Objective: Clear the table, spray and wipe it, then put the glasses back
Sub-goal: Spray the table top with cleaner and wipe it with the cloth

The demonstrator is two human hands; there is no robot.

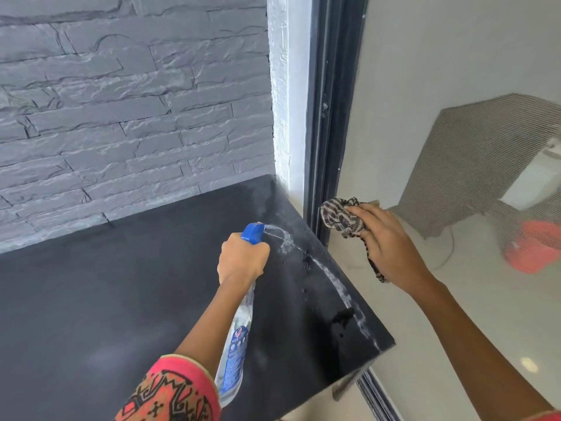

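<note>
The black table (121,299) fills the lower left. My left hand (241,258) grips a clear spray bottle (236,338) with a blue trigger head, held over the table's right part. A jet of liquid leaves the nozzle, and a white foamy arc (337,284) lies on the tabletop near its right edge. My right hand (385,241) holds a bunched striped cloth (341,217) in the air just past the table's right edge. No glasses are in view.
A grey stone wall (121,101) backs the table. A dark window frame (331,117) and glass pane stand right of it, at the table's far right corner. Pale floor (425,329) lies to the right, with a red object (534,247) behind mesh.
</note>
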